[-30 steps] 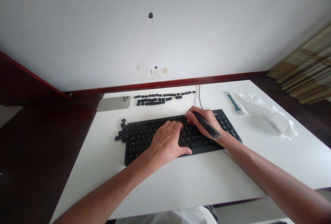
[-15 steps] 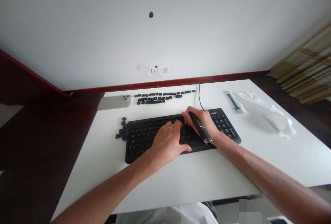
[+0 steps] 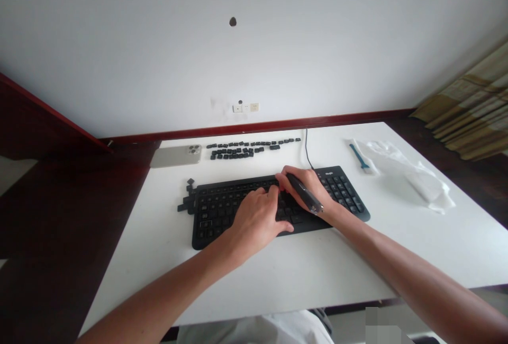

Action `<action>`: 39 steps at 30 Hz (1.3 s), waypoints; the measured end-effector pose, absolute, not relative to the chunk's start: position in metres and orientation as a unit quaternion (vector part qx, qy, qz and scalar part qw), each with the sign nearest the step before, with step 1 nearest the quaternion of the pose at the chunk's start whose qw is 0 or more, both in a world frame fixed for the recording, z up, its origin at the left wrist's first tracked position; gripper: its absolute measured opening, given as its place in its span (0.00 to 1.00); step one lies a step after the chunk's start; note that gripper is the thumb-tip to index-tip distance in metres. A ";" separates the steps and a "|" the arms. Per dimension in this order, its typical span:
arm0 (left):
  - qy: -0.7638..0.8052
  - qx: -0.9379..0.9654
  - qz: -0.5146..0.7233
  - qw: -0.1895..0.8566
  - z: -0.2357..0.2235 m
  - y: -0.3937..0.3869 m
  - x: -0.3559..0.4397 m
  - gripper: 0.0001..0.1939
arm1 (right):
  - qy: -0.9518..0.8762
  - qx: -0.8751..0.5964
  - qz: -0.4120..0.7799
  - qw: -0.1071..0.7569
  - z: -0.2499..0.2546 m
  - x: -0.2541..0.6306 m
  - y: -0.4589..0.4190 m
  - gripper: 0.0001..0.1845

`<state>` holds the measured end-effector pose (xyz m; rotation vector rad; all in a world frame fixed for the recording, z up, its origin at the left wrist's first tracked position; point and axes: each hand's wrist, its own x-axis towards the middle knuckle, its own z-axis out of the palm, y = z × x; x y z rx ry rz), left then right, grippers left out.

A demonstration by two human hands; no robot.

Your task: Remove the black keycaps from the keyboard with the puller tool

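A black keyboard (image 3: 222, 206) lies on the white table (image 3: 254, 286), with my two hands over its middle. My left hand (image 3: 257, 209) rests on the keys, thumb stretched toward the front edge and the other fingers bent downward. Just right of it, my right hand (image 3: 307, 181) is closed round a black, pen-shaped tool (image 3: 304, 193). One end of that tool, silvery, points back toward my wrist. Its other end is hidden by my fingers, near the left fingertips. I cannot tell whether it touches a key.
Behind the keyboard several loose keycaps (image 3: 238, 151) lie in rows, and a phone (image 3: 177, 156) is at their left. More black pieces (image 3: 186, 204) sit by the keyboard's left end. A blue brush (image 3: 359, 156) and a clear plastic bag (image 3: 413, 174) lie to the right. A cable (image 3: 307, 148) runs backward.
My right hand has shifted slightly left, and the tool's silvery end has tilted up a little. My left hand stays in place on the keyboard.
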<state>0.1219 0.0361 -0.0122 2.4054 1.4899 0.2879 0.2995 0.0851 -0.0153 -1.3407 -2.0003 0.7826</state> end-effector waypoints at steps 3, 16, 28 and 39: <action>0.516 0.842 0.094 0.126 -0.010 0.033 0.124 0.37 | -0.763 -0.501 0.287 0.292 -0.015 0.300 0.085 0.19; 0.512 0.822 0.150 0.199 0.012 0.068 0.081 0.07 | -0.827 -0.427 0.289 0.224 -0.010 0.307 0.086 0.23; 0.486 0.832 0.163 0.212 -0.002 0.060 0.096 0.08 | -0.900 -0.288 0.265 0.191 0.009 0.316 0.076 0.11; 0.483 0.835 0.152 0.216 -0.006 0.060 0.095 0.06 | -0.924 -0.282 0.219 0.135 0.022 0.330 0.071 0.18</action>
